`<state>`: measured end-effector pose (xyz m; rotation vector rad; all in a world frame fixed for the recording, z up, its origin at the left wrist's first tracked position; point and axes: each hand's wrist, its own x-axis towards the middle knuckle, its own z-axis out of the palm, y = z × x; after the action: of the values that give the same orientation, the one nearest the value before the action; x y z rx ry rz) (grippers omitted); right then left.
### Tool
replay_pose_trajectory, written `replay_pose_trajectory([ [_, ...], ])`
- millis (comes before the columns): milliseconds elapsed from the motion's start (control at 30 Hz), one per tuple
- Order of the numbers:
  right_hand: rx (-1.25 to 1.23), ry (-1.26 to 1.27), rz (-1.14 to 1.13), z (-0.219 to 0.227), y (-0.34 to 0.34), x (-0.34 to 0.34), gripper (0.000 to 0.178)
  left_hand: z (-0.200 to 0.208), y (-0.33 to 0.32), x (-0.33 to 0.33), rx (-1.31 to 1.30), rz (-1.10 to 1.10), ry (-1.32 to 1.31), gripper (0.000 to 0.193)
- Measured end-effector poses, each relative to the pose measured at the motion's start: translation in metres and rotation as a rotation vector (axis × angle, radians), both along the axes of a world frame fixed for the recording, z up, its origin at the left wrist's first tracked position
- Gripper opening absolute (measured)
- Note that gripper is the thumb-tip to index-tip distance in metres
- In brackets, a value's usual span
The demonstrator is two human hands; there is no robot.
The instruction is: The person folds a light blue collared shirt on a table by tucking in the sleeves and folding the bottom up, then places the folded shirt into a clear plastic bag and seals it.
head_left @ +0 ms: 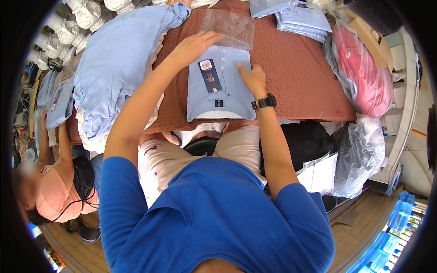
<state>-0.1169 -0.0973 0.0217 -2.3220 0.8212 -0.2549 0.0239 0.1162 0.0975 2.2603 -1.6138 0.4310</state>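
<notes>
A light blue folded polo shirt (234,86) lies in front of me, collar toward me, with a dark hang tag (210,77) on its chest. Beyond its far edge a clear plastic bag (227,28) extends flat; whether the shirt is inside it I cannot tell. My left hand (196,47) is open, fingers stretched over the shirt's far left corner beside the bag. At the shirt's right edge my right hand (254,81) is closed, thumb on top and the other fingers curled at the side, partly hidden. A dark watch is on that wrist.
Brown textured cloth (298,79) covers the table. Loose blue shirts (120,63) are heaped at left; packed shirts (302,20) lie far right. Bagged red cloth (362,68) and a carton (371,38) stand at right. At left another person (63,182) handles a packed shirt.
</notes>
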Motion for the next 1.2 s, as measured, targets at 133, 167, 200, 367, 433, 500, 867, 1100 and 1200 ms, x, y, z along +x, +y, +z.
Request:
replay_pose_trajectory([
  [133,-0.215,-0.116,-0.095,-0.006,0.004,0.031,0.077,-0.001,-0.004,0.03,-0.118,0.057,0.007,0.071],
  [167,-0.095,-0.097,-0.069,-0.004,0.002,0.036,0.075,0.0,-0.005,0.037,-0.173,0.051,-0.016,0.071],
  [200,0.025,-0.077,-0.042,-0.002,-0.001,0.04,0.074,0.001,-0.005,0.043,-0.173,0.07,0.03,0.07],
  [367,0.492,-0.138,0.074,-0.026,-0.036,0.061,0.058,0.004,-0.02,0.057,-0.2,0.074,0.129,0.068],
  [433,0.639,-0.211,0.149,-0.013,-0.022,0.053,0.053,-0.001,-0.014,0.055,-0.185,0.075,0.203,0.069],
  [500,0.727,-0.292,0.168,0.0,-0.016,0.042,0.047,0.0,-0.015,0.05,-0.176,0.048,0.256,0.07],
  [867,1.009,-0.657,0.104,0.0,-0.027,-0.038,0.035,0.003,-0.027,0.035,-0.179,0.001,0.488,0.065],
  [1100,1.042,-0.791,0.068,-0.011,-0.026,-0.055,0.028,-0.014,-0.033,0.021,-0.094,-0.045,0.202,0.058],
  [1200,1.04,-0.799,0.069,-0.01,-0.024,-0.053,0.027,-0.023,-0.034,0.002,-0.016,0.022,0.092,0.056],
])
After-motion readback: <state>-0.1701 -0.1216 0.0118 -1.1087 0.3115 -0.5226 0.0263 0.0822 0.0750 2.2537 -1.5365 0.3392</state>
